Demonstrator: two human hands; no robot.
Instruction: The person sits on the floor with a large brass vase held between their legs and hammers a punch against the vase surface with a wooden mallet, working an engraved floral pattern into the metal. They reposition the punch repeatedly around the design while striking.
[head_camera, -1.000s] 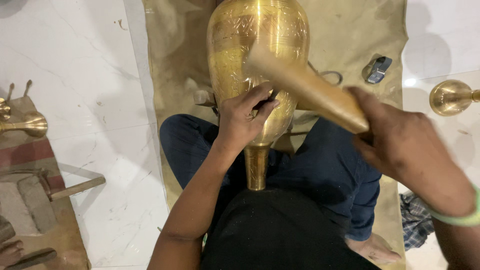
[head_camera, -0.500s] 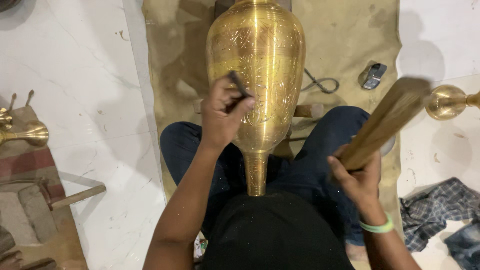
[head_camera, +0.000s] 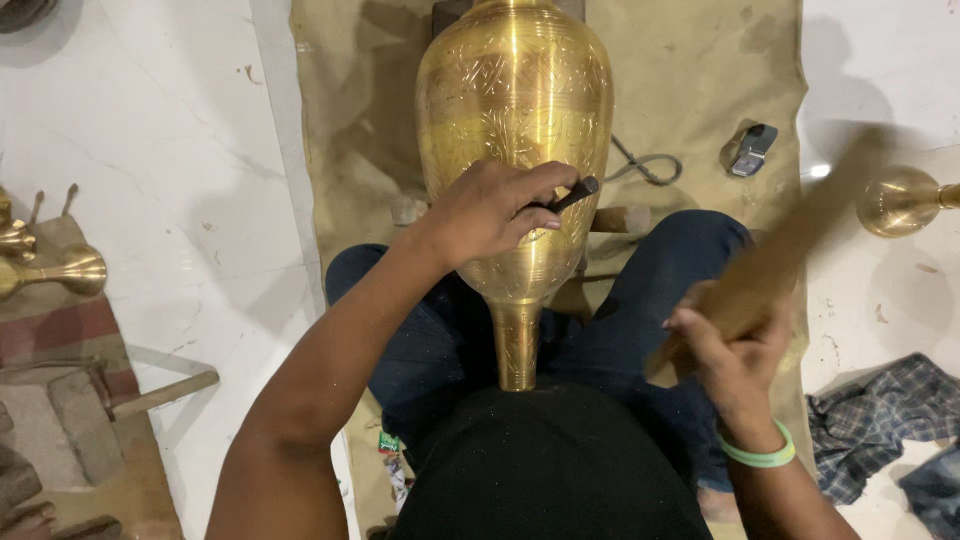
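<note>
On the tan cloth (head_camera: 700, 120) spread over the white floor, a large engraved brass vase (head_camera: 515, 130) lies on its side across the seated person's lap, its narrow neck pointing toward the body and its wide belly away. The left hand (head_camera: 490, 215) rests on the lower belly of the vase, fingers curled and pinching a short dark chisel (head_camera: 572, 193) whose tip touches the brass. Compared with half a second ago, this hand sits slightly lower on the vase and the chisel is angled out to the right rather than upward. The right hand (head_camera: 730, 350) is closed in a fist around the handle of a wooden mallet (head_camera: 790, 250), which is blurred by motion; it is lifted to the right, well apart from the chisel, much as it was half a second ago, whereas a second ago it was down over the chisel. That suggests the strike has landed and the mallet is cocked back between blows, with the chisel reset on a new spot. A green band (head_camera: 760, 455) circles the right wrist. A small brass piece (head_camera: 900, 200) lies on the floor at right, and a checked cloth (head_camera: 880, 420) lies near the right knee.
</note>
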